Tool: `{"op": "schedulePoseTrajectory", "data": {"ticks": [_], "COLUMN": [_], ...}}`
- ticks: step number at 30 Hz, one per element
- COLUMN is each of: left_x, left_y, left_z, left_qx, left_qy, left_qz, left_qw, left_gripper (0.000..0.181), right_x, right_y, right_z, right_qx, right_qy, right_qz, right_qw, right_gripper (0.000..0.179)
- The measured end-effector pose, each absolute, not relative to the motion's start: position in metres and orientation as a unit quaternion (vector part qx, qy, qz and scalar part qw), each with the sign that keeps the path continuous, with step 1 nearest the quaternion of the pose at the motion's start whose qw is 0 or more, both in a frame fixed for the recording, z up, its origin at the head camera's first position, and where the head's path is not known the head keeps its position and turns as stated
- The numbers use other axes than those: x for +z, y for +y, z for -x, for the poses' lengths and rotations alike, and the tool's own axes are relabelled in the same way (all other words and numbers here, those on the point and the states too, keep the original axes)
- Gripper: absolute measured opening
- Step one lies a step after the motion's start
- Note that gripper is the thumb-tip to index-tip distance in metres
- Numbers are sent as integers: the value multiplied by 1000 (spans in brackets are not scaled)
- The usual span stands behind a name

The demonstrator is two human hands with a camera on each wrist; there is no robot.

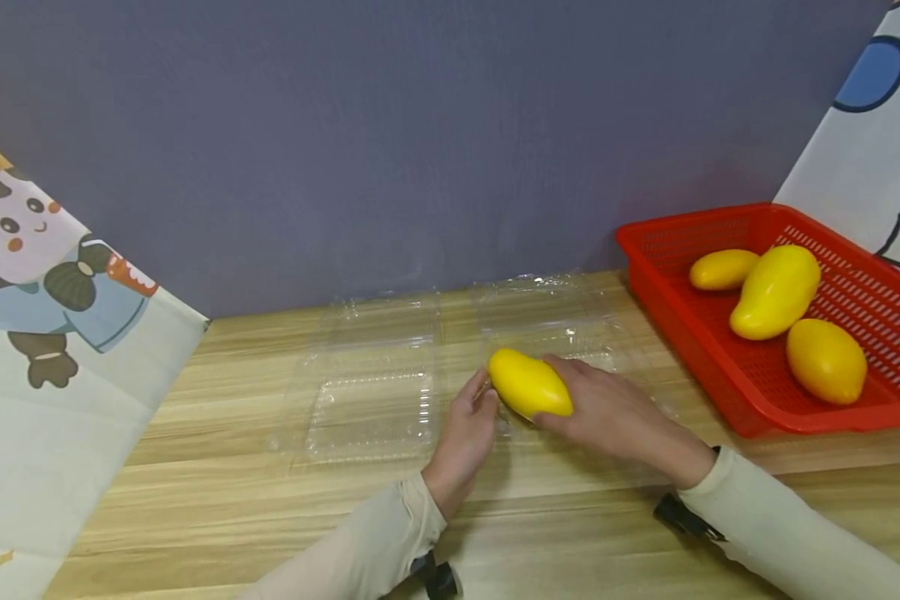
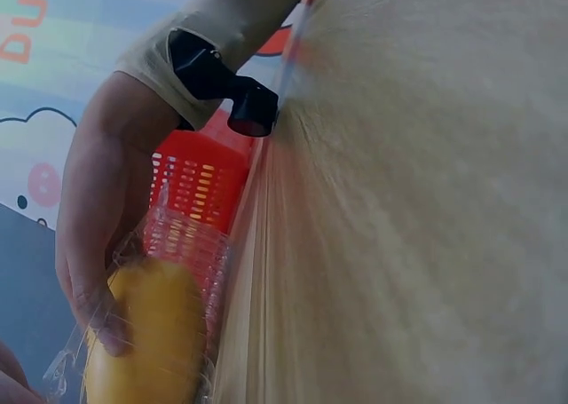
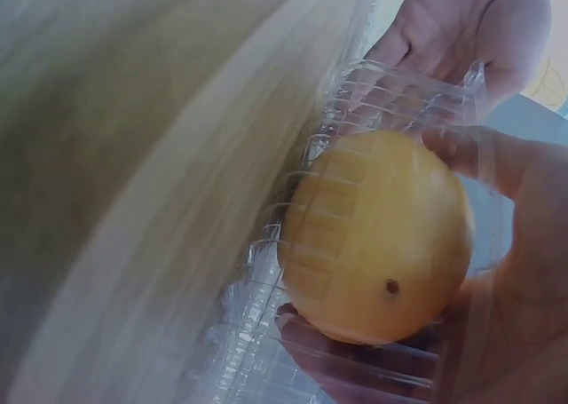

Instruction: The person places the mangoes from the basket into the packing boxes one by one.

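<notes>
My right hand point(image 1: 611, 412) grips a yellow mango point(image 1: 528, 385) with fingers and thumb at its sides. The mango is low inside the right clear plastic container point(image 1: 536, 310), whose ribbed wall passes in front of the fruit in the right wrist view. At that container's left edge, my left hand point(image 1: 465, 437) pinches the rim between thumb and fingers, close to the mango's tip. Beside it on the left lies another open clear container point(image 1: 371, 408) with its lid folded back. In the left wrist view, the mango point(image 2: 155, 333) partly covers the right hand's fingers.
A red perforated basket point(image 1: 690, 350) stands at the right, holding a small mango point(image 1: 722, 270), a larger mango point(image 1: 776, 292) and a rounder mango point(image 1: 827, 361). A grey wall point(image 1: 420, 150) bounds the wooden table point(image 1: 217, 442) at the back. Printed panels flank both sides.
</notes>
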State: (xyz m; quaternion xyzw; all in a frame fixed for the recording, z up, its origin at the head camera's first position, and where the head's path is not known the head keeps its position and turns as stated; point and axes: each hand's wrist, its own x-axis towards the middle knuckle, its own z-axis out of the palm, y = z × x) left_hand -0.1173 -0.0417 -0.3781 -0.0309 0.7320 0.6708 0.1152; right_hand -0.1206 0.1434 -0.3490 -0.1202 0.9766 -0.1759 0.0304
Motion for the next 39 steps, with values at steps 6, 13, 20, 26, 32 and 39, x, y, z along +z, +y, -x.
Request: {"op": "schedulePoseTrajectory", "data": {"ticks": [6,13,20,26,32,39], "left_x": [-377,-377,-377,-376,-377,-379], "left_y": [-41,-41,-42,-41,-42,-42], "left_z": [117,117,117,118,118,118], "left_qx": [661,659,659,656,649,650], "left_qy": [741,743,742,745,751,751], "left_qz": [37,36,39,39,40,43], "left_qw": [112,111,115,115,113,110], "left_gripper": [50,50,51,51,51,51], "right_x": [-349,-348,-343,-341,-343,-347], "right_y": [147,148,152,155,155,156], "right_z": [121,121,117,117,118,119], "right_qx": [-185,-184,-195,-203,-207,-214], "right_qy": [974,974,969,966,963,959], "right_qz": [124,127,147,158,167,184], "right_qw": [27,25,32,38,34,21], "right_gripper": [82,76,60,59,59,56]}}
